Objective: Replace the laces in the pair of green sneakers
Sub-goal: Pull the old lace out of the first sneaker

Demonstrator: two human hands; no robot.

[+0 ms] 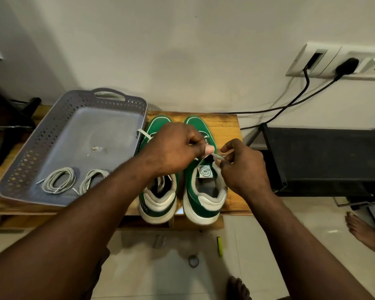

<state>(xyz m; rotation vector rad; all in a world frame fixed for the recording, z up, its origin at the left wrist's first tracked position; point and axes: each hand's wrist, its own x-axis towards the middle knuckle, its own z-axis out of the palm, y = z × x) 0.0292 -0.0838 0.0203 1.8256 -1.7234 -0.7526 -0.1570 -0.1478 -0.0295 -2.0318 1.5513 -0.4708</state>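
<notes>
Sneakers (157, 204) side by side on counter (224, 124), heels toward camera, just beside tray (28, 152). Left hand (173, 146) curled over the right-side sneaker's eyelets, apparently pinching lace (217, 156). Right hand (243, 167) pinching same lace by the tongue. Two spare laces (60, 180) coiled in tray. Lace probably light, limp, slippy: best gripped at the tip, close to eyelet. Sneaker light, may slide; steady by collar.

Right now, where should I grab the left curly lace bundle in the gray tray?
Probably come from straight above, since the walls of the tray block the sides. Pinch all the strands together on one side of the left lace coil, which lies flat as an open ring. Pulling only its loose tip would likely unwind it.
</notes>
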